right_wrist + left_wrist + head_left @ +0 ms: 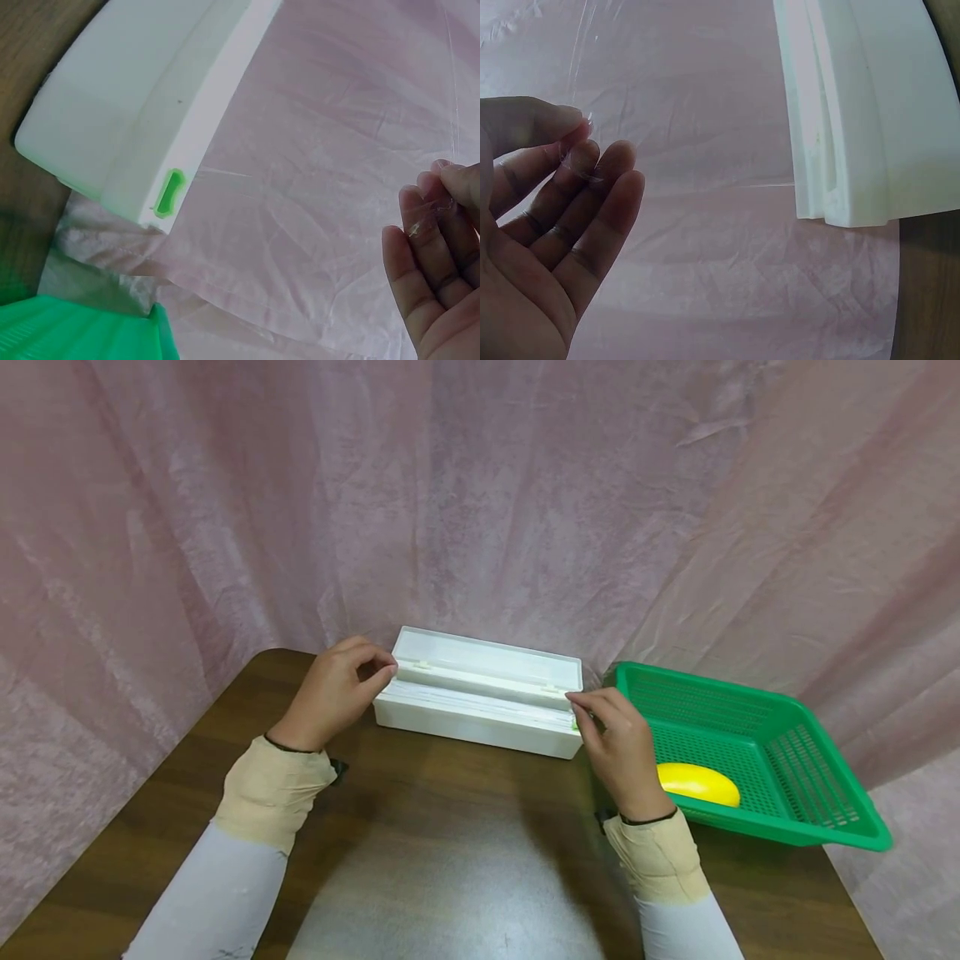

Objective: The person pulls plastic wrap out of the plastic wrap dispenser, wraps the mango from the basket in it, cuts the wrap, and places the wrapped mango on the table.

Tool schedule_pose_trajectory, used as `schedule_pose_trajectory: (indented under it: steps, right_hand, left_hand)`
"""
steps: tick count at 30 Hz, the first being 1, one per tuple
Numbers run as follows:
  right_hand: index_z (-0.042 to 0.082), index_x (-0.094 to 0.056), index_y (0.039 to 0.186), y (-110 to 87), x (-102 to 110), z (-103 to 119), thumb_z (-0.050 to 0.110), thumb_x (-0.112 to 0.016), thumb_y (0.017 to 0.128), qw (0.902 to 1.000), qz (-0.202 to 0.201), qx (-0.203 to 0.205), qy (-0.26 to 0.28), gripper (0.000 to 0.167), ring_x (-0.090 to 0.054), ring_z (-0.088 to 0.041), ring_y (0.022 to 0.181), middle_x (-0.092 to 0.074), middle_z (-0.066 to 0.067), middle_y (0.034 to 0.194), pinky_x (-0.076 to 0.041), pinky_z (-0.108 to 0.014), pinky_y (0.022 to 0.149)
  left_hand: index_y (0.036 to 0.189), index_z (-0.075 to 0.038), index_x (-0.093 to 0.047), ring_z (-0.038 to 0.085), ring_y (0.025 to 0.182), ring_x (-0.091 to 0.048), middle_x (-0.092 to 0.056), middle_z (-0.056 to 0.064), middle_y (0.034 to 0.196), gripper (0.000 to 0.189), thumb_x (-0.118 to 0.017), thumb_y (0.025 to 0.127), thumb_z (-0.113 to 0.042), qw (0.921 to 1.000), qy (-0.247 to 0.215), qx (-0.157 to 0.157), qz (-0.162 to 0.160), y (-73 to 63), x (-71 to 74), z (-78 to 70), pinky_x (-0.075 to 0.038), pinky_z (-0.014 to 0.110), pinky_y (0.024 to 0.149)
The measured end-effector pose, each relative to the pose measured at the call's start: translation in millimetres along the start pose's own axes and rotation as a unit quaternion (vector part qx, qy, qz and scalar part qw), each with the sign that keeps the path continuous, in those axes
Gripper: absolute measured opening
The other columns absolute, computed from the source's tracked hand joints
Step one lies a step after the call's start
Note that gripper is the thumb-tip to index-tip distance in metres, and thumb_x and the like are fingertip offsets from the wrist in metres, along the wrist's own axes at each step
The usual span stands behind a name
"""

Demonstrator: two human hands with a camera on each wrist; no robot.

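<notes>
A long white cling film dispenser (476,727) lies on the table with its lid (487,656) raised at the back. My left hand (337,693) pinches one corner of a clear sheet of cling film (576,56) between thumb and index finger, by the dispenser's left end. At the right end, my right hand (618,743) pinches the other corner. Both wrist views show the film as faint creases and glints, stretched between the hands and the dispenser. A bright green slider (169,193) sits at the dispenser's right end.
A green plastic basket (840,760) stands to the right, close beside my right hand. Inside it lies a smooth yellow oval thing (697,783). The brown wooden table (420,827) meets a pink curtain (487,510) behind the dispenser.
</notes>
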State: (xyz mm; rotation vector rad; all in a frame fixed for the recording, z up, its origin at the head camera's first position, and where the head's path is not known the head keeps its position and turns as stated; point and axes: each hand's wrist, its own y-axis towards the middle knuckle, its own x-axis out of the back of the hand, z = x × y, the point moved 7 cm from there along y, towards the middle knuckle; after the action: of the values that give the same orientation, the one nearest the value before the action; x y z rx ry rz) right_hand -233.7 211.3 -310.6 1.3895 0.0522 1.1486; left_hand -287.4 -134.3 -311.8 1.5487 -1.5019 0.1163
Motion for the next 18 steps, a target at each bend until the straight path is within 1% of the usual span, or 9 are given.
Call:
schedule_pose_trajectory:
  steps: [5,12,18]
  right_hand:
    - [0.002,-0.077,0.106,1.2,2.4,2.6,-0.002,-0.072,0.090,0.9999,-0.008,0.007,0.001,0.018,-0.059,-0.021,0.075,-0.069,-0.012,0.095,-0.042,-0.027,0.062]
    - [0.002,-0.077,0.107,1.9,4.9,4.1,-0.002,-0.071,0.090,1.0000,-0.007,0.005,0.003,0.018,-0.062,-0.022,0.080,-0.070,-0.012,0.097,-0.042,-0.019,0.068]
    - [0.002,-0.076,0.107,1.6,7.3,6.1,-0.002,-0.072,0.089,0.9999,-0.006,0.008,0.004,0.018,-0.063,-0.022,0.082,-0.071,-0.012,0.097,-0.043,-0.019,0.071]
  left_hand:
    - [0.101,-0.008,-0.075,0.019,0.086,-0.060,-0.069,0.005,0.101,0.012,-0.068,0.096,-0.016,1.0000,0.004,-0.007,-0.004,-0.3,1.8,-1.9,-0.048,0.036,0.075]
    - [0.102,-0.008,-0.075,0.019,0.085,-0.060,-0.068,0.006,0.100,0.013,-0.067,0.097,-0.017,0.9999,0.007,-0.014,-0.006,-1.2,4.9,-6.3,-0.048,0.035,0.074]
    - [0.102,-0.006,-0.074,0.021,0.086,-0.061,-0.068,0.007,0.101,0.013,-0.067,0.097,-0.015,0.9997,0.008,-0.023,-0.004,-2.8,7.1,-10.6,-0.050,0.037,0.075]
